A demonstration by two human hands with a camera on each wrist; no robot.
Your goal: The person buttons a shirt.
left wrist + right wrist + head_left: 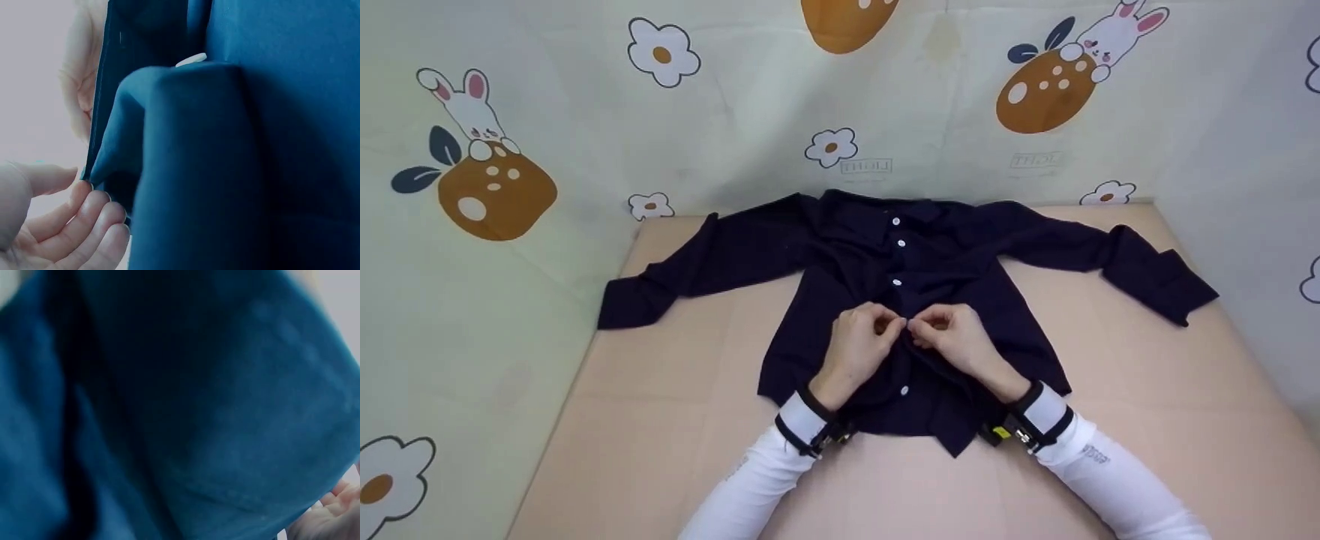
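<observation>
A dark navy long-sleeved shirt (pixel 787 337) lies front up, its sleeves spread to both sides. White buttons run down its front, including a top button (pixel 895 221) and a lower button (pixel 904 391). My left hand (pixel 861 337) pinches the front edge between thumb and fingers. Opposite it, my right hand (pixel 956 337) pinches the cloth, fingertips almost meeting the left ones. In the left wrist view, a white button (pixel 192 59) peeks over a raised fold. Cloth fills most of the right wrist view; a hand (pixel 329 517) shows at its lower right corner.
The shirt lies on a pale peach tabletop (pixel 675 405). Behind and to the left hangs a light curtain (pixel 585 135) printed with rabbits, fruit and flowers. The shirt's collar lies close to the back curtain.
</observation>
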